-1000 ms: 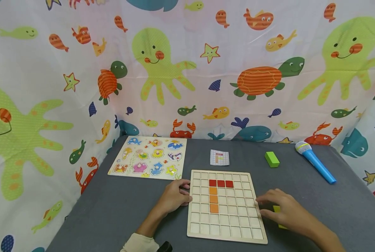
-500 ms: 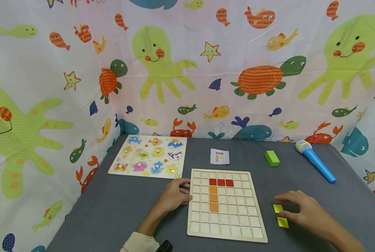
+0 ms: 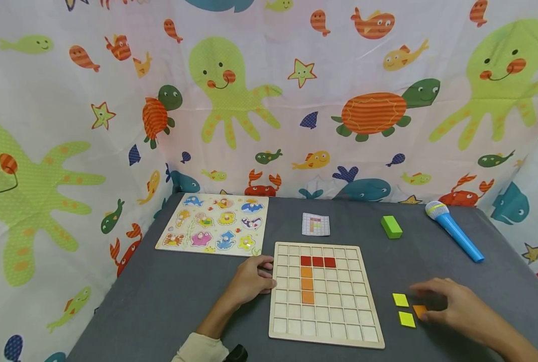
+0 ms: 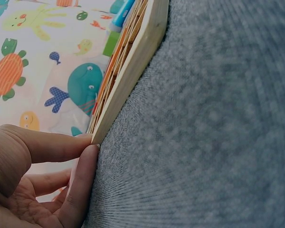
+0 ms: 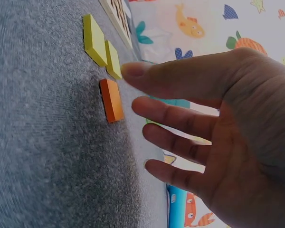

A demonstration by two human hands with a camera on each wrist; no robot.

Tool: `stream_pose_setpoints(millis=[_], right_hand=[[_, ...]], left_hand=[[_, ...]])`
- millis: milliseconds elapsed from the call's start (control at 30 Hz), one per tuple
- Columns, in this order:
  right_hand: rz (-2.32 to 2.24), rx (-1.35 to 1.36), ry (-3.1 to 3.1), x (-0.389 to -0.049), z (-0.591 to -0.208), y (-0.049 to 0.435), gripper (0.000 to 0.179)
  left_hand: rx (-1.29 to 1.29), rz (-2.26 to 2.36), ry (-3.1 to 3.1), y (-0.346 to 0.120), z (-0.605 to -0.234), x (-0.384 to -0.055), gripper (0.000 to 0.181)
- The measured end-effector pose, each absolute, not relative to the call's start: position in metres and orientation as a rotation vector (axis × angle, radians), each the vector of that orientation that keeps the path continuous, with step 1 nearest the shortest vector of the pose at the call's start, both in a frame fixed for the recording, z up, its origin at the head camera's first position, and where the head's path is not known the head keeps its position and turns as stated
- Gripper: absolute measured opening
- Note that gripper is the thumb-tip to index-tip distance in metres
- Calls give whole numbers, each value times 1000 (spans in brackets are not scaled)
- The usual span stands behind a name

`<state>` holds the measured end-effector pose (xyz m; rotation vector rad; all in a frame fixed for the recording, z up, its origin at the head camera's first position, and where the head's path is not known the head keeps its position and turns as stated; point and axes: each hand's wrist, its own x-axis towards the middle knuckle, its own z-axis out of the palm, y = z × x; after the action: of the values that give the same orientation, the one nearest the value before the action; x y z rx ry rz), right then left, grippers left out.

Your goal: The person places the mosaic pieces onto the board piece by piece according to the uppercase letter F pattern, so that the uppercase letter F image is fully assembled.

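A wooden grid board [image 3: 325, 322] lies on the dark table with red tiles [image 3: 317, 262] in a row and orange tiles [image 3: 307, 284] in a column below. My left hand [image 3: 250, 281] holds the board's left edge; in the left wrist view, the thumb and a finger [image 4: 85, 175] meet at that edge. To the right of the board, my right hand [image 3: 454, 304] hovers over the table, fingers spread and holding nothing. By its thumb lie a loose orange tile [image 5: 112, 100] and two yellow tiles [image 3: 406, 319].
Behind the board lies a small pattern card [image 3: 316, 224]. An animal peg puzzle [image 3: 214, 226] is at back left. A green block [image 3: 391, 227] and a blue toy microphone [image 3: 456, 234] lie at back right. A sea-animal cloth [image 3: 259, 100] hangs behind the table.
My right hand has moved from the board's right edge out to the right, past the yellow tiles to the orange one, which has come into view. The left hand has stayed put.
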<state>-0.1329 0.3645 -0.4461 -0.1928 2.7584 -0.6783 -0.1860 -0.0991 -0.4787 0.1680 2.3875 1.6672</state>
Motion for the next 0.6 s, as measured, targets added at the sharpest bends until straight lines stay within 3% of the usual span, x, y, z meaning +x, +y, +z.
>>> stream_pose_setpoints(millis=[600], right_hand=[[-701, -153, 2626, -135, -454, 370, 36]], left_hand=[[165, 1665, 2383, -99, -480, -187, 62]])
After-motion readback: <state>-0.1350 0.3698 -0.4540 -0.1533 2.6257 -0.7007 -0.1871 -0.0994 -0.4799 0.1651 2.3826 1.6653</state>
